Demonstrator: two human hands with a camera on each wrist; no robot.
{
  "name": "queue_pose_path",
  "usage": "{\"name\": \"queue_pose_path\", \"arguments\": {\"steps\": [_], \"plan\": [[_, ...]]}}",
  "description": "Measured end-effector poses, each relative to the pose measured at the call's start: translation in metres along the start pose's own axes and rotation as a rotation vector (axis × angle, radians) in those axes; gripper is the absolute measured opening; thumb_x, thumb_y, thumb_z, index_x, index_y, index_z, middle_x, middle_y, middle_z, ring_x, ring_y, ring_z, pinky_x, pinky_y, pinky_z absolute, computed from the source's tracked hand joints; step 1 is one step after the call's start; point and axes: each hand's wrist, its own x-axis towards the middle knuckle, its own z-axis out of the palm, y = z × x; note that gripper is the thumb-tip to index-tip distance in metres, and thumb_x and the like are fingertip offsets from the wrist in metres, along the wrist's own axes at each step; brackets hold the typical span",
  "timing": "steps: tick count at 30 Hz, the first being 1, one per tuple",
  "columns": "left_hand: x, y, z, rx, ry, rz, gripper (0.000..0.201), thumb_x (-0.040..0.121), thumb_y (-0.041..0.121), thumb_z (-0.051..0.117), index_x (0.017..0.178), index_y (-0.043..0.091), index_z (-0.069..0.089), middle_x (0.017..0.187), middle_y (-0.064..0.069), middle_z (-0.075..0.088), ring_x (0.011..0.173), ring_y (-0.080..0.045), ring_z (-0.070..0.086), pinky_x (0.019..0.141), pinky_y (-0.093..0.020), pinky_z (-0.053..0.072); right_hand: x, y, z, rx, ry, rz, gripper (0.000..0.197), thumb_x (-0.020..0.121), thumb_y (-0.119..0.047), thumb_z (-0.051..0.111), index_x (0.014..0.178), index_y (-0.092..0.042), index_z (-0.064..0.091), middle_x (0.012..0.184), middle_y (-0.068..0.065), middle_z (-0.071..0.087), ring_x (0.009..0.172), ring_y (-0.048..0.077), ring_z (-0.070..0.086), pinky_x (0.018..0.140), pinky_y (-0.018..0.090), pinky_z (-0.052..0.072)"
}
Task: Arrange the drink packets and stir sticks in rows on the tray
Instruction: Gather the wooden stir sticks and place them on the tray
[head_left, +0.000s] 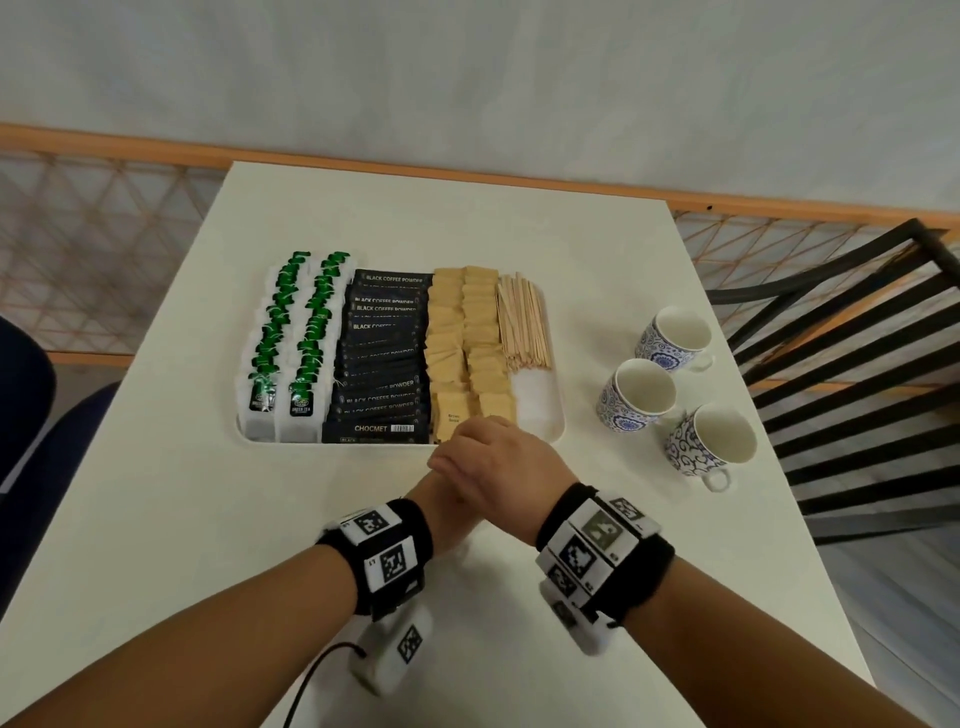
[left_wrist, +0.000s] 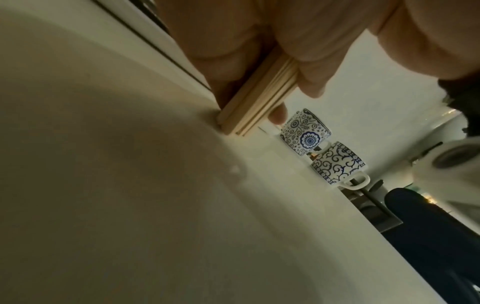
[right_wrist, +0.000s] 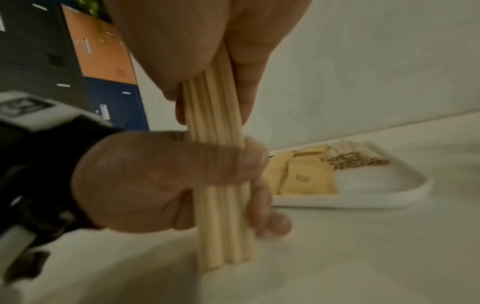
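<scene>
A white tray (head_left: 558, 415) holds rows of green tea packets (head_left: 291, 338), black coffee packets (head_left: 384, 364), tan sugar packets (head_left: 467, 338) and a pile of wooden stir sticks (head_left: 522, 322), with a bare patch at its near right. Just in front of the tray my hands are stacked. In the right wrist view my left hand (right_wrist: 168, 181) grips the lower part of an upright bundle of stir sticks (right_wrist: 221, 226), and my right hand (right_wrist: 207, 61) holds its top. The bundle (left_wrist: 257, 100) stands with its lower ends on the table. From the head view my right hand (head_left: 498, 462) hides the bundle.
Three blue-patterned cups (head_left: 636, 392) stand to the right of the tray. A black slatted chair (head_left: 857, 364) is beyond the table's right edge, a blue seat (head_left: 26, 389) at the left. The table (head_left: 208, 519) is white.
</scene>
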Motion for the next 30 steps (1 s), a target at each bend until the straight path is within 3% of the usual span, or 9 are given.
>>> {"name": "queue_pose_path", "arguments": {"steps": [3,6,11,15,18,21,24,27,30], "plan": [[0.004,-0.005,-0.014,0.085,-0.087,0.107,0.039,0.092,0.03,0.051,0.125,0.009,0.049,0.104,-0.009,0.063,0.098,-0.024,0.059,0.07,-0.018,0.038,-0.004,0.015,-0.024,0.061,-0.208,0.166,0.034,0.089,-0.046,0.05,0.108,-0.024,0.068,0.095,-0.001,0.067,0.086,0.02,0.063,0.071,0.034,0.054],[0.002,-0.004,-0.03,0.338,-0.168,0.138,0.058,0.087,0.032,0.056,0.136,0.023,0.025,0.085,0.004,0.056,0.076,-0.019,0.058,0.065,-0.027,0.042,-0.014,0.023,-0.037,-0.069,-0.56,0.266,0.042,0.086,-0.054,0.056,0.117,-0.027,0.058,0.1,0.002,0.064,0.092,0.022,0.061,0.074,0.033,0.048],[0.001,0.015,-0.031,0.684,-0.213,0.22,0.09,0.088,0.02,0.05,0.149,0.024,-0.016,0.083,0.002,0.057,0.07,-0.021,0.057,0.063,-0.034,0.05,-0.019,0.011,0.005,-0.077,-0.705,0.427,0.031,0.088,-0.029,0.055,0.115,-0.016,0.054,0.101,0.006,0.065,0.091,0.026,0.063,0.069,0.03,0.046],[-0.002,0.019,-0.049,0.583,-0.21,0.199,0.077,0.076,0.047,0.063,0.141,0.032,0.026,0.108,0.006,0.061,0.093,-0.018,0.061,0.081,-0.036,0.052,-0.024,0.017,0.019,0.214,-0.568,0.57,0.031,0.09,-0.027,0.056,0.118,-0.015,0.054,0.108,0.006,0.066,0.099,0.025,0.061,0.08,0.029,0.044],[-0.009,0.029,-0.067,0.407,-0.025,0.274,0.061,0.073,0.073,0.038,0.117,0.034,0.051,0.108,0.015,0.056,0.095,-0.01,0.056,0.084,-0.032,0.048,-0.031,0.019,0.021,0.48,-0.367,0.638,0.021,0.085,-0.026,0.066,0.104,-0.02,0.06,0.094,0.0,0.068,0.088,0.015,0.063,0.078,0.03,0.05],[-0.014,0.039,-0.061,0.381,0.183,0.455,0.051,0.088,0.055,0.018,0.093,0.024,0.058,0.088,0.01,0.054,0.075,-0.012,0.055,0.065,-0.03,0.046,-0.031,0.014,0.022,0.624,-0.258,0.674,0.015,0.081,-0.02,0.073,0.09,-0.024,0.061,0.079,-0.016,0.062,0.068,-0.009,0.057,0.064,0.01,0.044],[-0.012,0.036,-0.038,0.584,0.2,0.525,0.04,0.091,0.042,0.027,0.079,0.02,0.058,0.076,0.004,0.055,0.059,-0.015,0.054,0.049,-0.025,0.037,-0.032,0.014,0.028,0.559,-0.355,0.706,0.033,0.086,-0.013,0.068,0.117,-0.012,0.06,0.107,-0.005,0.065,0.069,-0.014,0.045,0.064,-0.001,0.037],[-0.01,0.032,-0.022,0.779,0.107,0.515,0.039,0.087,0.039,0.033,0.075,0.018,0.063,0.071,0.001,0.06,0.053,-0.02,0.058,0.043,-0.025,0.038,-0.03,0.012,0.027,0.463,-0.514,0.742,0.037,0.095,-0.012,0.05,0.131,-0.003,0.048,0.135,0.014,0.051,0.091,-0.002,0.049,0.082,0.007,0.036],[-0.001,0.029,-0.022,0.806,0.088,0.494,0.044,0.094,0.042,0.024,0.099,0.015,0.059,0.09,-0.003,0.062,0.074,-0.027,0.063,0.055,-0.03,0.037,-0.028,0.01,0.024,0.397,-0.574,0.687,0.045,0.098,-0.021,0.021,0.134,-0.004,0.042,0.138,0.015,0.043,0.123,0.027,0.04,0.097,0.031,0.032]]}}
